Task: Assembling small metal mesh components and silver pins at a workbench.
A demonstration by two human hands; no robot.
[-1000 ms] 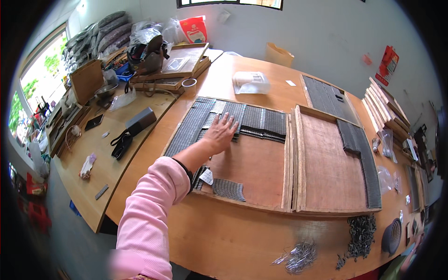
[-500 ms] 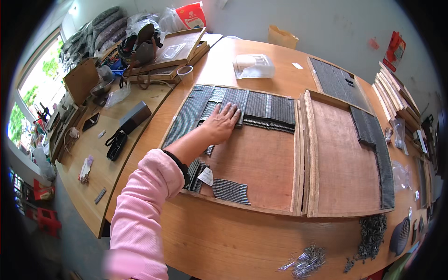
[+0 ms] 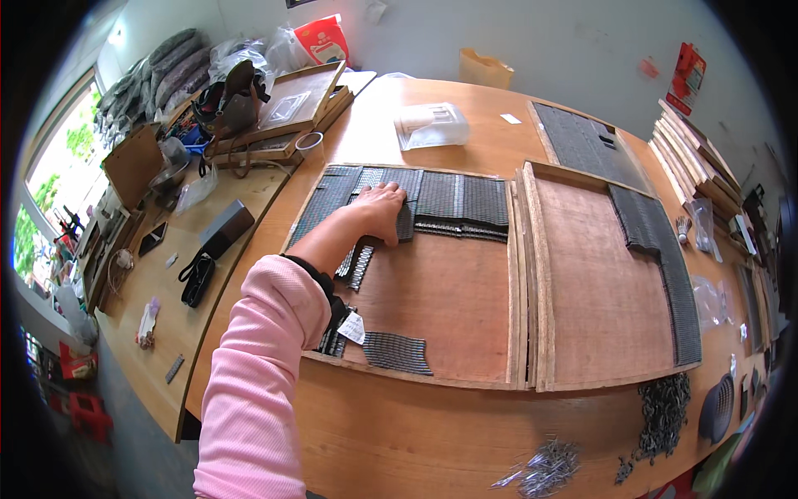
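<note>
My left hand (image 3: 384,209) reaches in from the lower left and rests on dark ribbed strips in the left wooden tray (image 3: 449,384). Its fingers bend slightly over the strips, and the thumb is spread apart toward the near edge of the row. To the right of the hand, more dark strips (image 3: 462,196) lie in a row along the tray's far side. Below the wrist sits a short silver strip (image 3: 361,268). Nearer me are a white paper tag (image 3: 352,328) and a dark ribbed piece (image 3: 397,352). My right hand is out of view.
Beside it stands a second wooden tray (image 3: 544,366) with dark strips (image 3: 677,274) along its right side. A clear plastic box (image 3: 436,125) sits beyond the trays. On the near table lie thin metal pins (image 3: 549,470) and a dark heap of small parts (image 3: 663,416).
My left hand has shifted slightly toward the tray's far edge, and its fingers, flat before, are now more bent. The whole view has moved a little.
</note>
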